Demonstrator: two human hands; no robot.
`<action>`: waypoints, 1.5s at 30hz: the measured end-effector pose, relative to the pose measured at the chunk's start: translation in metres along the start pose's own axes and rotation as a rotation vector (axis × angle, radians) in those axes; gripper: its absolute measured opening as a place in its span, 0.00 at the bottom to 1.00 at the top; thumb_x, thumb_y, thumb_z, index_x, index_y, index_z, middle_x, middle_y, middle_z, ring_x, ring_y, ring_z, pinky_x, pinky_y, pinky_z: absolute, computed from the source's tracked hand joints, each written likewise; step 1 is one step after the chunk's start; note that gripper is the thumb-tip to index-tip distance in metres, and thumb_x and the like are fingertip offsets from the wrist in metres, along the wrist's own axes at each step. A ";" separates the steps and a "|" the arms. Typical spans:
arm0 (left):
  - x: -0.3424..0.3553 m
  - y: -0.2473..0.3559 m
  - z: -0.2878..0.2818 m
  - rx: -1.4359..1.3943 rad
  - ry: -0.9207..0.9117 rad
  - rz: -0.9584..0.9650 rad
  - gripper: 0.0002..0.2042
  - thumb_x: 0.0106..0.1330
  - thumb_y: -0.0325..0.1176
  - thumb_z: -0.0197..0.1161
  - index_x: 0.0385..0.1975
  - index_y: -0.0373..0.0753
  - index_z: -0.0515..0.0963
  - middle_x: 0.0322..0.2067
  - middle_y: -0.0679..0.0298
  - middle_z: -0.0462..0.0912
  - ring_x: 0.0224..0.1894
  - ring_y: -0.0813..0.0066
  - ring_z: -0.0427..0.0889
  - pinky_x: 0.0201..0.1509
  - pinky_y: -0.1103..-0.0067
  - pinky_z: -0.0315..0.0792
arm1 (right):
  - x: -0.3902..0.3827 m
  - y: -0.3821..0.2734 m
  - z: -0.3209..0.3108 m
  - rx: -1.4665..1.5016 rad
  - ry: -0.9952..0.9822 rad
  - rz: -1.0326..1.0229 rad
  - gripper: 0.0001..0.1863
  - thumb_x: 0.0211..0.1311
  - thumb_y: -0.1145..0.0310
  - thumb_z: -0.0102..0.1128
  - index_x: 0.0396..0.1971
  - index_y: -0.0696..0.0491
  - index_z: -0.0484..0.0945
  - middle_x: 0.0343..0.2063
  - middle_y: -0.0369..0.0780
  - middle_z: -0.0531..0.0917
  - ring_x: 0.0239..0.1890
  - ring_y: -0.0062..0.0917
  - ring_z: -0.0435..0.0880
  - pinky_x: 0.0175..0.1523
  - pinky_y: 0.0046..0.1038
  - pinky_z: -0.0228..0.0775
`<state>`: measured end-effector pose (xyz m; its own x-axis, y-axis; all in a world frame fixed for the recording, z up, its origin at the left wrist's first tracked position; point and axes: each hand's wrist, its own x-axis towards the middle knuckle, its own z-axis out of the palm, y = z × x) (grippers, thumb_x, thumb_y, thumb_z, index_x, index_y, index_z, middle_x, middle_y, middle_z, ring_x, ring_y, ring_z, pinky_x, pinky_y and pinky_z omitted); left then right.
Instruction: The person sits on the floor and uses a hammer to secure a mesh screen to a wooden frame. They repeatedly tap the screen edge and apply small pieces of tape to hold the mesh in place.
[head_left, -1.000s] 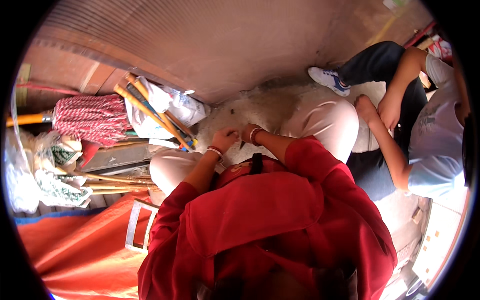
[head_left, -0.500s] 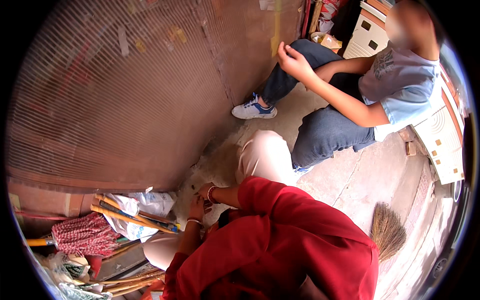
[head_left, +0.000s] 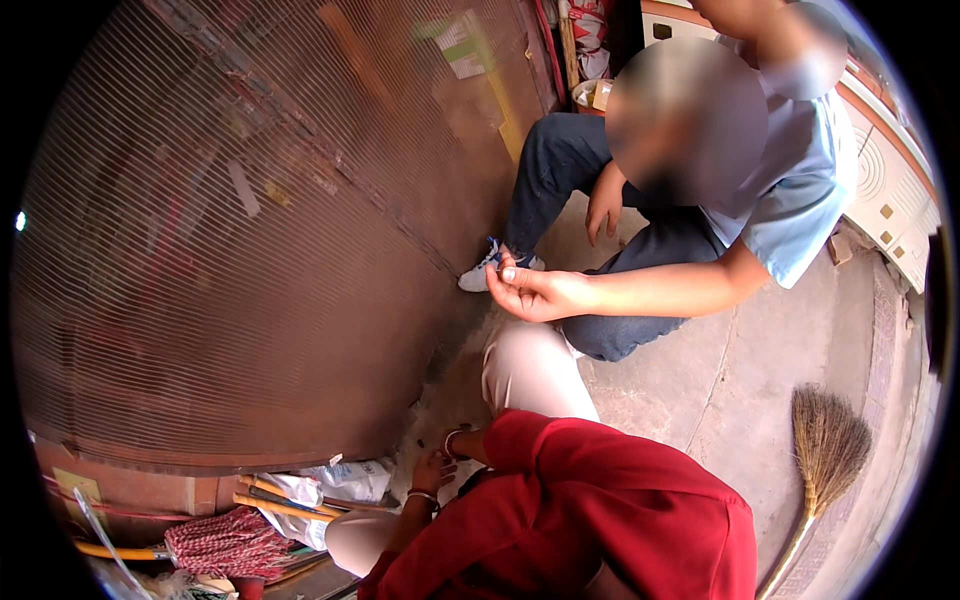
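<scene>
My left hand (head_left: 432,471), with a pale bracelet at the wrist, is low between my knees near the floor. Its fingers look bent together, and whatever they may hold is too small to make out. Close beside it is my right hand (head_left: 451,444), with a red and white bracelet; its fingers are mostly hidden. A small dark spot (head_left: 420,442) lies on the floor by my hands. Across from me a person in a light blue shirt sits low, one hand (head_left: 535,291) held out with thumb and fingertips pinched, perhaps on something tiny. Their other hand (head_left: 604,205) hangs at the knee.
A brown ribbed panel (head_left: 250,330) rises at left. Below it lie a red and white mop head (head_left: 228,543), wooden sticks (head_left: 285,505) and white plastic bags (head_left: 350,482). A straw broom (head_left: 828,445) lies at right; pale cabinets (head_left: 885,185) stand behind the person.
The view has shifted, so my hands sit lower and further right in it. The other person has lowered the raised hand and reached it out toward me, leaning forward.
</scene>
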<state>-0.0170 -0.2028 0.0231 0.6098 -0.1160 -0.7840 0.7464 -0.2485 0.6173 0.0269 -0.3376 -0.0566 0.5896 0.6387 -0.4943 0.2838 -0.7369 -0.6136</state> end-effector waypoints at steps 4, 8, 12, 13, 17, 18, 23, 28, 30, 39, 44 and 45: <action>0.005 0.019 -0.002 0.241 0.125 0.173 0.17 0.72 0.42 0.47 0.52 0.36 0.69 0.41 0.56 0.79 0.39 0.62 0.83 0.41 0.69 0.78 | -0.005 0.007 -0.008 0.027 -0.004 0.014 0.14 0.62 0.62 0.53 0.46 0.45 0.81 0.42 0.41 0.84 0.42 0.35 0.84 0.47 0.34 0.76; 0.021 0.015 0.006 -0.030 0.052 0.175 0.20 0.72 0.46 0.48 0.53 0.37 0.67 0.42 0.56 0.79 0.40 0.61 0.83 0.42 0.67 0.77 | -0.014 0.019 -0.019 0.046 0.002 0.055 0.15 0.63 0.62 0.53 0.47 0.45 0.81 0.42 0.41 0.84 0.42 0.35 0.84 0.47 0.34 0.76; 0.025 0.016 0.019 0.008 -0.007 0.107 0.23 0.71 0.51 0.48 0.54 0.38 0.67 0.44 0.55 0.78 0.42 0.60 0.82 0.43 0.67 0.77 | -0.020 0.030 -0.025 0.079 0.021 0.127 0.15 0.63 0.62 0.53 0.48 0.45 0.80 0.42 0.41 0.84 0.42 0.35 0.84 0.47 0.34 0.76; 0.030 0.016 0.021 -0.030 -0.028 0.123 0.25 0.70 0.53 0.47 0.55 0.38 0.66 0.46 0.54 0.78 0.43 0.60 0.81 0.44 0.66 0.77 | -0.022 0.032 -0.026 0.094 0.029 0.145 0.15 0.63 0.62 0.53 0.48 0.45 0.80 0.42 0.41 0.84 0.42 0.35 0.84 0.47 0.34 0.76; 0.036 0.020 0.028 -0.155 -0.110 0.107 0.29 0.69 0.58 0.46 0.58 0.40 0.65 0.47 0.53 0.77 0.46 0.60 0.80 0.46 0.66 0.76 | -0.032 0.036 -0.023 0.156 0.034 0.220 0.16 0.63 0.62 0.53 0.49 0.45 0.80 0.42 0.41 0.84 0.42 0.34 0.84 0.47 0.34 0.76; 0.037 0.023 0.029 -0.158 -0.119 0.090 0.29 0.69 0.58 0.46 0.58 0.40 0.65 0.47 0.53 0.77 0.46 0.60 0.80 0.46 0.66 0.76 | -0.034 0.039 -0.022 0.179 0.041 0.237 0.16 0.63 0.61 0.53 0.49 0.45 0.80 0.42 0.41 0.84 0.42 0.34 0.84 0.47 0.34 0.76; 0.028 0.032 0.028 -0.001 -0.234 0.002 0.33 0.68 0.62 0.45 0.61 0.41 0.64 0.50 0.53 0.76 0.50 0.60 0.77 0.54 0.64 0.71 | -0.032 0.029 -0.026 0.198 0.018 0.289 0.16 0.63 0.61 0.53 0.50 0.45 0.79 0.42 0.40 0.84 0.42 0.34 0.84 0.46 0.34 0.76; 0.038 0.020 0.027 -0.022 -0.235 0.069 0.30 0.67 0.61 0.46 0.55 0.40 0.70 0.48 0.57 0.78 0.49 0.62 0.77 0.51 0.65 0.72 | -0.017 0.019 -0.028 0.118 0.006 0.326 0.17 0.63 0.61 0.52 0.50 0.45 0.79 0.42 0.40 0.84 0.42 0.34 0.84 0.46 0.34 0.76; 0.044 0.016 0.026 -0.069 -0.229 0.090 0.28 0.67 0.59 0.49 0.55 0.43 0.67 0.42 0.59 0.78 0.42 0.65 0.79 0.45 0.67 0.76 | -0.011 0.016 -0.029 0.076 -0.006 0.326 0.17 0.63 0.61 0.52 0.51 0.45 0.79 0.42 0.40 0.84 0.42 0.34 0.84 0.46 0.34 0.76; 0.056 0.010 0.015 -0.280 -0.183 0.113 0.29 0.66 0.61 0.48 0.55 0.42 0.67 0.46 0.58 0.76 0.46 0.63 0.77 0.48 0.65 0.74 | -0.010 0.013 -0.039 0.020 0.181 0.203 0.18 0.65 0.56 0.50 0.51 0.46 0.79 0.39 0.41 0.85 0.35 0.32 0.85 0.41 0.33 0.78; 0.062 0.022 0.026 -0.287 -0.287 0.040 0.37 0.65 0.65 0.44 0.66 0.43 0.58 0.59 0.52 0.68 0.59 0.58 0.69 0.60 0.61 0.65 | -0.024 0.021 -0.042 0.585 0.192 0.405 0.21 0.62 0.53 0.53 0.51 0.47 0.79 0.38 0.42 0.85 0.32 0.33 0.85 0.37 0.34 0.79; 0.061 0.023 0.026 -0.343 -0.282 0.030 0.35 0.65 0.65 0.45 0.62 0.43 0.62 0.56 0.55 0.71 0.56 0.59 0.71 0.57 0.61 0.68 | -0.032 0.015 -0.046 0.642 0.185 0.382 0.23 0.61 0.52 0.54 0.51 0.49 0.79 0.38 0.42 0.85 0.33 0.35 0.85 0.37 0.34 0.79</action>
<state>0.0304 -0.2407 -0.0126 0.5717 -0.3875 -0.7232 0.8037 0.0870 0.5887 0.0471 -0.3793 -0.0210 0.6911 0.2767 -0.6678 -0.4265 -0.5898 -0.6857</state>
